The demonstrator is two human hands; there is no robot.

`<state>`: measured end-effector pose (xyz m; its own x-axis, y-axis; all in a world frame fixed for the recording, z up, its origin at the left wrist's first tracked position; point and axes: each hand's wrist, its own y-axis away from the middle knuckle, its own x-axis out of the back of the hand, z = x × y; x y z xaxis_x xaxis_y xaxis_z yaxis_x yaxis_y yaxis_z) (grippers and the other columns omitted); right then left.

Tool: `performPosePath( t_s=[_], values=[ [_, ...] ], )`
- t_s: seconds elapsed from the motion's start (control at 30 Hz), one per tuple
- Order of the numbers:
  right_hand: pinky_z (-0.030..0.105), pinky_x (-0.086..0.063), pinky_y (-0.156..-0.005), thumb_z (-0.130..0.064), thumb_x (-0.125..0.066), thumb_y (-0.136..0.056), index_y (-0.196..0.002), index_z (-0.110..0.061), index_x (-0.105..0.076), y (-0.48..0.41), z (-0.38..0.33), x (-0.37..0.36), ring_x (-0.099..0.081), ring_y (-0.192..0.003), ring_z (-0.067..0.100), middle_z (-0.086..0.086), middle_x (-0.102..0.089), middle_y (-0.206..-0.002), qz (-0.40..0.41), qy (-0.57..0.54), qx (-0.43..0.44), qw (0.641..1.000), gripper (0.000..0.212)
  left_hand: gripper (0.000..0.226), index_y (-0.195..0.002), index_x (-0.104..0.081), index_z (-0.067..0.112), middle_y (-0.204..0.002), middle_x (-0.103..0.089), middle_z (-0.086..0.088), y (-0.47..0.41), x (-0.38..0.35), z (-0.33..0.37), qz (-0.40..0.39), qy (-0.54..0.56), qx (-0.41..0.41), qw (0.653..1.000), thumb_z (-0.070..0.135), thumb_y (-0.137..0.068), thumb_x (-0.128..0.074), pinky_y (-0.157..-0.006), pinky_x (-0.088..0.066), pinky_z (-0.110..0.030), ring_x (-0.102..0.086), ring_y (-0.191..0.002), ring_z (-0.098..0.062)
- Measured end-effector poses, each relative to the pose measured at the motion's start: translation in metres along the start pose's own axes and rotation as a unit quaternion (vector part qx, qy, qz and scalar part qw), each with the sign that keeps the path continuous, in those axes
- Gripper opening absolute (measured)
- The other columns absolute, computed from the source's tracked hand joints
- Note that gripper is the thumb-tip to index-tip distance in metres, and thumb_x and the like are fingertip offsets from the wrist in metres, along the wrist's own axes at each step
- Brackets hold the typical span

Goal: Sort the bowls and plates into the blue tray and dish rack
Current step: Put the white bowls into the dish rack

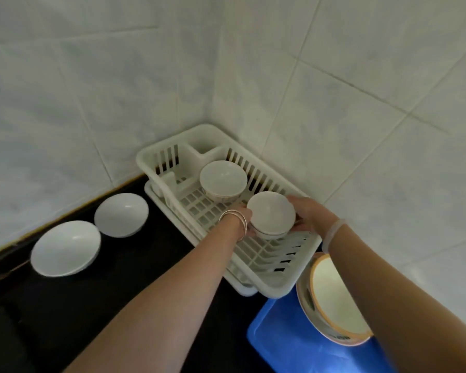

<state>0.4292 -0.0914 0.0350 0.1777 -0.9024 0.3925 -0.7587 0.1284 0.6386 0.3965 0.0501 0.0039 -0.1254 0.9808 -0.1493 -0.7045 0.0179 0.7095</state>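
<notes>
Two small bowls point(223, 179) stood in the dish rack point(156, 154), the near bowl point(271, 211) clasped between left hand point(246, 219) and right hand point(304, 214). Two wide bowls point(121, 214) point(65, 247) sat on the counter point(65, 319), one orange-rimmed bowl point(334, 297) in the blue tray point(280, 345).

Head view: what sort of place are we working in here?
Probably a home kitchen corner: tiled walls behind a dark countertop, a white dish rack where the left hand and right hand hold a small bowl, and a blue tray of dishes.
</notes>
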Motion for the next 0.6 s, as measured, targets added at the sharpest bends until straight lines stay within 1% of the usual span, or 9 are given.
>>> performPosePath(
  t_s=[0.07,0.2,0.33,0.43,0.5,0.57,0.6],
  values=[
    [0.052,-0.048,-0.096,-0.043,-0.045,-0.097,-0.133,-0.005,-0.045,-0.007,0.003,0.001,-0.055,-0.115,0.04,0.023,-0.054,-0.129,0.001,0.007,-0.014,1.0,0.053,0.041,-0.133,-0.04,0.006,-0.138,-0.04,-0.023,-0.006,-0.003,-0.002,-0.003,-0.019,0.005,1.0,-0.001,-0.093,-0.034,-0.087,-0.049,-0.054,-0.048,-0.119,-0.044],
    [0.051,-0.05,-0.094,-0.045,-0.044,-0.096,-0.134,-0.005,-0.044,-0.018,0.007,-0.001,-0.056,-0.113,0.039,0.024,-0.056,-0.128,0.001,0.001,-0.019,1.0,0.055,0.041,-0.13,-0.044,0.006,-0.137,-0.041,-0.023,-0.014,-0.004,-0.006,0.01,-0.042,0.004,0.999,-0.002,-0.091,-0.036,-0.08,-0.053,-0.052,-0.048,-0.118,-0.045],
    [0.048,-0.049,-0.093,-0.035,-0.049,-0.096,-0.135,-0.006,-0.043,-0.022,0.009,-0.001,-0.053,-0.117,0.038,0.021,-0.052,-0.133,0.014,0.013,-0.012,1.0,0.049,0.041,-0.128,-0.048,0.005,-0.134,-0.046,-0.023,-0.018,-0.003,-0.008,0.013,-0.07,-0.006,0.997,-0.002,-0.089,-0.037,-0.082,-0.052,-0.055,-0.051,-0.115,-0.046],
    [0.045,-0.049,-0.089,-0.031,-0.051,-0.096,-0.133,-0.004,-0.044,-0.023,0.01,-0.002,-0.053,-0.117,0.037,0.02,-0.053,-0.132,0.027,0.027,-0.01,0.999,0.047,0.043,-0.13,-0.047,0.009,-0.136,-0.045,-0.022,-0.018,-0.001,-0.009,-0.002,-0.057,-0.006,0.998,-0.002,-0.091,-0.036,-0.084,-0.052,-0.053,-0.048,-0.118,-0.045],
    [0.044,-0.05,-0.088,-0.03,-0.051,-0.095,-0.133,-0.005,-0.045,-0.022,0.011,-0.002,-0.053,-0.116,0.037,0.018,-0.054,-0.13,0.034,0.03,-0.009,0.999,0.046,0.044,-0.132,-0.046,0.01,-0.138,-0.043,-0.022,-0.017,0.0,-0.01,-0.006,-0.053,-0.003,0.999,-0.002,-0.091,-0.037,-0.087,-0.05,-0.054,-0.047,-0.12,-0.044],
    [0.043,-0.051,-0.088,-0.029,-0.049,-0.095,-0.129,-0.005,-0.048,-0.019,0.011,-0.002,-0.056,-0.111,0.036,0.017,-0.057,-0.122,0.053,0.056,0.004,0.997,0.042,0.043,-0.132,-0.045,0.009,-0.137,-0.044,-0.022,-0.016,0.0,-0.01,-0.006,-0.06,-0.003,0.998,0.0,-0.091,-0.039,-0.088,-0.05,-0.054,-0.047,-0.121,-0.044],
    [0.045,-0.052,-0.089,-0.028,-0.047,-0.096,-0.125,-0.003,-0.052,-0.017,0.012,-0.002,-0.058,-0.107,0.037,0.018,-0.059,-0.116,0.063,0.086,0.02,0.994,0.038,0.042,-0.132,-0.046,0.008,-0.137,-0.044,-0.022,-0.015,0.0,-0.01,-0.006,-0.059,-0.005,0.998,0.001,-0.091,-0.04,-0.088,-0.05,-0.054,-0.047,-0.12,-0.044]
  ],
)
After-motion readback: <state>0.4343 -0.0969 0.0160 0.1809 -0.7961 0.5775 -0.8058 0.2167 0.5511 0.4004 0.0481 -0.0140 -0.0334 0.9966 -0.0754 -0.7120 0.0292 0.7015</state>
